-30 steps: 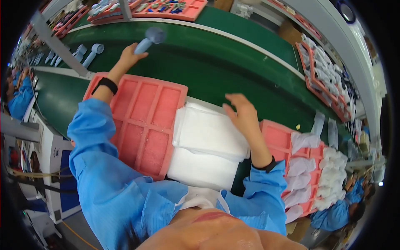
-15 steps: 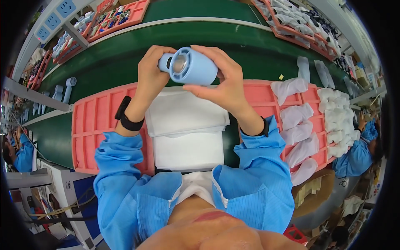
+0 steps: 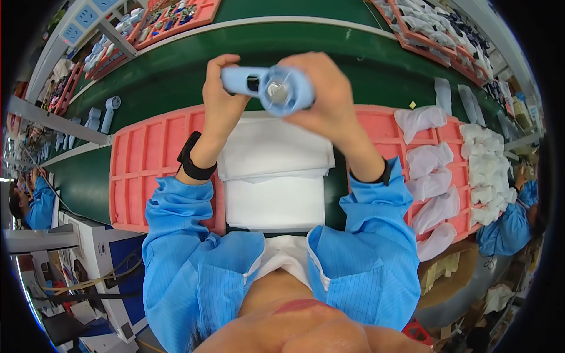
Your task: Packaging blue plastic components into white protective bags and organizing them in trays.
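A light-blue handheld fan (image 3: 281,90) with a round head and a short handle is held up above the bench. My left hand (image 3: 222,109) grips the handle end, its fingers bent around it. My right hand (image 3: 329,88) is wrapped around the round head; its fingers are blurred and partly hidden. The head's open end, with a silvery centre, faces toward me. A dark opening shows on the handle near the head. Below my hands lies a stack of white soft sheets or bags (image 3: 275,203), the upper ones (image 3: 276,147) overlapping the lower.
A pink compartment tray (image 3: 141,170) lies left, another (image 3: 376,126) right, with white-wrapped pieces (image 3: 428,159) on it. Light-blue fans (image 3: 110,112) stand on the green bench at left. Loaded pink trays (image 3: 182,23) sit on the far side. Co-workers (image 3: 511,220) are at both sides.
The fan has turned, so its handle now shows more fully to the left and its open end faces me more. My right hand has shifted around the head. The whole view has shifted slightly.
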Action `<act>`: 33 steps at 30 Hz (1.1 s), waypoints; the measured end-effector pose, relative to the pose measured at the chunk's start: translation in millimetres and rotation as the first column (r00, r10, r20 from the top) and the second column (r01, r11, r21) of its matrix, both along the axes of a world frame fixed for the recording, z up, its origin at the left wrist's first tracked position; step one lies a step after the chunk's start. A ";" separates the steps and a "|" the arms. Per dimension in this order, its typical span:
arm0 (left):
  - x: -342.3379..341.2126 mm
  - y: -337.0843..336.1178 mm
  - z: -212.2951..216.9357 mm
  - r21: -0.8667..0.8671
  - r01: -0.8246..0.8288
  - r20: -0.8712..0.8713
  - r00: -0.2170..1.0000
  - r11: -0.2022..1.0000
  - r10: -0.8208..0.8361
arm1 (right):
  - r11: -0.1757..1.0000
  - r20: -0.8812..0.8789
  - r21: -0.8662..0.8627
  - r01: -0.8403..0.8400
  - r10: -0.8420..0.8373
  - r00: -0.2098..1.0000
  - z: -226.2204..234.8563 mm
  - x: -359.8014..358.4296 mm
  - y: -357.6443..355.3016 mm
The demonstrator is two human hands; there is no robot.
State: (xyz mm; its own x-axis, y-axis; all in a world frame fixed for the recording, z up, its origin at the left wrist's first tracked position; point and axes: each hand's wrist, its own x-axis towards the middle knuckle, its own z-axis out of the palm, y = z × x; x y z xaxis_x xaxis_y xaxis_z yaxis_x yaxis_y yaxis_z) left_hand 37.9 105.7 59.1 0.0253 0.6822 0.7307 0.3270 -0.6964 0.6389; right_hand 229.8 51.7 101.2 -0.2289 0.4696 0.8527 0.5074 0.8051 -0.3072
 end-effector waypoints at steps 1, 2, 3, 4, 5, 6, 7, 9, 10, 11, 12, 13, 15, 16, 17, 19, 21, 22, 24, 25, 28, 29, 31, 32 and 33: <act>2.4 -2.3 -7.4 -0.019 0.005 -0.001 1.000 1.000 -0.005 | 0.998 -0.068 -0.062 -0.005 0.001 0.998 -1.2 5.3 3.6; 5.7 -5.6 -15.3 -0.179 0.071 0.001 0.997 0.981 -0.072 | 0.997 -0.069 -0.081 0.001 -0.006 0.998 -1.7 10.8 5.5; 9.2 -9.8 -23.5 -0.334 0.134 0.014 0.990 0.933 -0.138 | 0.981 -0.282 -0.194 -0.009 -0.047 0.958 -0.8 16.9 7.1; 16.1 -15.6 -28.6 -0.468 0.199 0.042 0.978 0.861 -0.203 | 0.957 -0.471 -0.287 -0.034 -0.110 0.875 4.0 23.7 5.2; 22.2 -22.5 -34.4 -0.475 0.207 0.048 0.977 0.855 -0.210 | 0.955 -0.466 -0.296 -0.025 -0.121 0.877 6.1 29.1 3.7; 29.1 -28.5 -39.6 -0.451 0.287 -0.146 0.911 0.845 -0.387 | 0.969 -0.426 -0.239 0.069 -0.169 0.889 8.6 35.1 3.6; 35.7 -34.3 -45.2 -0.442 0.365 -0.334 0.781 0.820 -0.528 | 0.971 -0.387 -0.177 0.159 -0.217 0.896 10.2 40.1 3.6; 48.3 -43.0 -56.1 -0.420 0.333 -0.447 0.733 0.844 -0.512 | 0.963 -0.349 -0.113 0.245 -0.270 0.898 10.8 44.7 3.9; 53.2 -46.2 -61.1 -0.389 0.298 -0.559 0.675 0.871 -0.481 | 0.965 -0.352 -0.135 0.227 -0.260 0.899 10.7 44.3 5.2; 57.4 -48.6 -65.4 -0.352 0.272 -0.662 0.604 0.896 -0.444 | 0.965 -0.354 -0.156 0.212 -0.255 0.900 10.8 44.6 5.9; 60.4 -51.1 -69.6 -0.353 0.276 -0.660 0.604 0.894 -0.447 | 0.965 -0.357 -0.177 0.196 -0.248 0.900 11.0 45.8 6.1; 63.2 -53.7 -73.8 -0.331 0.269 -0.666 0.612 0.904 -0.426 | 0.964 -0.356 -0.178 0.200 -0.252 0.900 12.0 47.5 4.7; 61.4 -54.4 -75.5 -0.284 0.233 -0.685 0.630 0.930 -0.367 | 0.956 -0.337 -0.242 0.164 -0.241 0.910 14.4 43.7 3.2; 60.2 -52.7 -75.5 -0.282 0.227 -0.687 0.631 0.932 -0.361 | 0.951 -0.327 -0.273 0.146 -0.235 0.915 15.1 42.4 2.5; 58.1 -50.7 -75.2 -0.338 0.237 -0.642 0.650 0.911 -0.407 | 0.952 -0.329 -0.270 0.140 -0.228 0.916 15.3 42.9 2.4; 52.7 -46.7 -71.1 -0.441 0.260 -0.538 0.689 0.859 -0.485 | 0.942 -0.457 -0.337 -0.010 -0.154 0.876 16.1 49.8 1.3; 45.8 -35.1 -59.2 -0.474 0.322 -0.411 0.743 0.820 -0.529 | 0.928 -0.512 -0.361 -0.086 -0.120 0.851 22.8 60.8 -6.7; 41.8 -27.9 -50.3 -0.498 0.393 -0.274 0.774 0.773 -0.571 | 0.916 -0.520 -0.390 -0.093 -0.136 0.843 31.0 68.9 -15.2; 31.1 -21.0 -32.3 -0.506 0.462 -0.130 0.794 0.728 -0.594 | 0.902 -0.525 -0.418 -0.106 -0.144 0.839 37.5 81.9 -26.7; 24.7 -19.1 -22.2 -0.529 0.510 0.015 0.805 0.678 -0.594 | 0.895 -0.539 -0.421 -0.144 -0.119 0.834 38.5 87.9 -30.5; 11.7 -20.7 7.2 -0.527 0.568 0.201 0.806 0.632 -0.556 | 0.877 -0.562 -0.425 -0.226 -0.060 0.825 40.1 90.0 -32.0; 9.1 -24.4 15.4 -0.518 0.579 0.241 0.805 0.629 -0.543 | 0.865 -0.522 -0.448 -0.225 -0.049 0.852 38.8 86.6 -32.2; 3.4 -29.2 22.2 -0.510 0.580 0.279 0.810 0.635 -0.516 | 0.840 -0.443 -0.492 -0.231 -0.013 0.897 34.1 74.9 -28.0; 0.4 -31.0 23.3 -0.474 0.573 0.316 0.819 0.668 -0.479 | 0.836 -0.445 -0.492 -0.245 0.001 0.896 31.3 65.9 -23.6; -1.9 -32.8 24.1 -0.438 0.563 0.352 0.825 0.701 -0.442 | 0.798 -0.380 -0.552 -0.243 0.018 0.925 28.3 54.2 -19.2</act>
